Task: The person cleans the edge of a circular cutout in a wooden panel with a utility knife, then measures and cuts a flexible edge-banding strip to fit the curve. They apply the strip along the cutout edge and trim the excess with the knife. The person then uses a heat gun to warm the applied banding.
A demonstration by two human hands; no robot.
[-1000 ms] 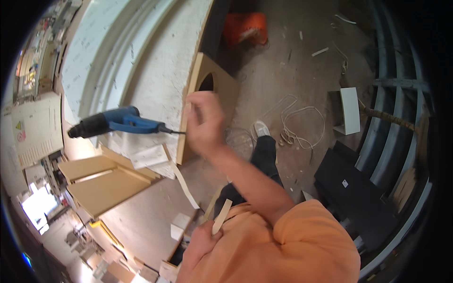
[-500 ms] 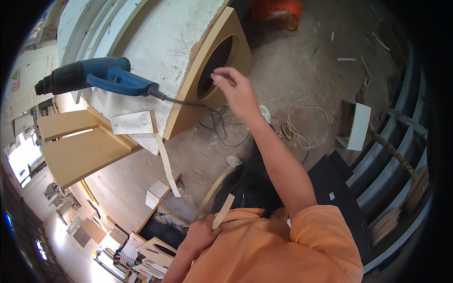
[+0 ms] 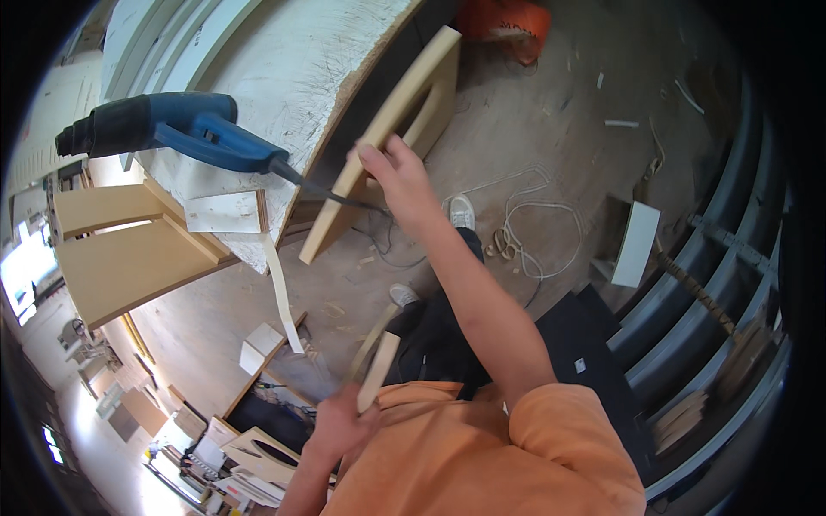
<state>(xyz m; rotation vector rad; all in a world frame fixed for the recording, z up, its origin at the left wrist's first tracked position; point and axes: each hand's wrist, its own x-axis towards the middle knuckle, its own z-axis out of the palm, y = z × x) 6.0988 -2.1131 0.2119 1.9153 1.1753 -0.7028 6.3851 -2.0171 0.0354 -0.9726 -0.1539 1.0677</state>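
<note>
My right hand (image 3: 394, 179) grips the long edge of a light wooden board with a round cut-out (image 3: 404, 88). The board stands tilted beside the worktable, its edge turned up towards me. At my waist, my left hand (image 3: 342, 423), slightly blurred, is closed round a pale edge-banding strip (image 3: 377, 371), whose end sticks up past the fingers. On the table a blue and black heat gun (image 3: 194, 131) lies with its nozzle to the left, and its cord runs past the board. A small white block (image 3: 225, 213) sits at the table's near corner.
The scuffed white worktable (image 3: 310, 69) has a chipped edge. Another pale strip (image 3: 282, 297) hangs below its corner. Wooden panels (image 3: 142, 258) stand at left. White cord loops (image 3: 546, 236) and offcuts lie on the floor. Black panels (image 3: 581, 344) and metal rails are at right.
My right hand has taken hold of the board's edge. The board has swung away from the table side and turned edge-up. The left hand has shifted slightly left and down with the strip.
</note>
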